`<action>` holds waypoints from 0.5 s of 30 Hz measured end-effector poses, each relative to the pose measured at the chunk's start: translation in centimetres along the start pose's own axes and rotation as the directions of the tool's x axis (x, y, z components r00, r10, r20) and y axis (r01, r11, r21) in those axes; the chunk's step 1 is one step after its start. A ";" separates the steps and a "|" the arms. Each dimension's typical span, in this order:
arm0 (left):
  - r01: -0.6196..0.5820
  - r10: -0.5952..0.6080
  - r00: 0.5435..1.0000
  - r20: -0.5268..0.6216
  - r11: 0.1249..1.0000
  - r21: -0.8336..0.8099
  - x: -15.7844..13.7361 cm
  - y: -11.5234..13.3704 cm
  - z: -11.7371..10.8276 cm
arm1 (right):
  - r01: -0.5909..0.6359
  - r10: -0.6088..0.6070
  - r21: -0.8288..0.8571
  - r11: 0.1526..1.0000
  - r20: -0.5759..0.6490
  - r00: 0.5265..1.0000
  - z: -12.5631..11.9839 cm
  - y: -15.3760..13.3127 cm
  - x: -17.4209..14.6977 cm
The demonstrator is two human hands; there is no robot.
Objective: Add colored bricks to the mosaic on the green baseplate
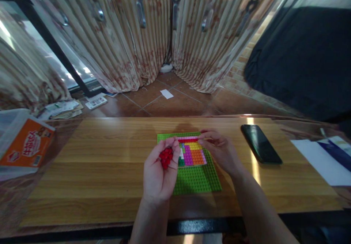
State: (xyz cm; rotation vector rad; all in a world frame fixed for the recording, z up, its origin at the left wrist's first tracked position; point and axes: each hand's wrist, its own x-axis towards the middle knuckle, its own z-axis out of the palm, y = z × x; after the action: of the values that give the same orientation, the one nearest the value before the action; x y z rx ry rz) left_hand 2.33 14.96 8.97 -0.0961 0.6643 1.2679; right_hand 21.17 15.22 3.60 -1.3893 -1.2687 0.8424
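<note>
My left hand is cupped palm up around several small red toy bricks, over the left part of a green studded baseplate. Its fingertips are by the left end of a pink and red row at the far side of the coloured bricks. These form a flat block in purple, orange, yellow, white, green and blue on the plate. At the right end of that row is my right hand, thumb and fingers drawn together. Whether a brick sits between those fingertips is too small to make out.
A dark phone lies on the wooden table to the right. Beyond the right edge are white papers. On the left stands a clear plastic tub with an orange label. Curtains hang behind the table.
</note>
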 end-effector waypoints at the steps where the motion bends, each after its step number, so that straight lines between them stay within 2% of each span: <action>1: -0.002 0.002 1.000 -0.002 1.000 -0.002 0.0 0.0 0.0 | -0.009 0.009 0.020 1.000 -0.005 1.000 0.1 -0.1 0.0; 6: 0.003 -0.003 1.000 -0.012 1.000 -0.012 -0.1 0.1 0.1 | -0.095 0.109 0.221 0.971 -0.052 0.993 1.0 -0.6 0.2; 10: -0.004 0.004 1.000 -0.015 1.000 -0.013 -0.1 0.1 0.1 | -0.233 0.234 0.402 0.886 0.047 0.971 1.3 -1.0 0.2; 12: -0.005 0.005 1.000 -0.010 1.000 -0.013 -0.1 0.1 0.1 | -0.260 0.247 0.440 0.860 0.086 0.965 1.4 -1.1 0.2; 15: 0.002 -0.002 1.000 -0.007 1.000 -0.012 -0.1 0.0 0.0 | -0.246 0.237 0.452 0.858 0.079 0.968 1.6 -1.1 0.2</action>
State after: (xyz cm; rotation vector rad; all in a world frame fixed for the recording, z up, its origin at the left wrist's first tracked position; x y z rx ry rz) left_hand 2.31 14.94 9.04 -0.1105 0.6626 1.2701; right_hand 19.40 15.70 4.36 -1.1638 -0.8383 1.2437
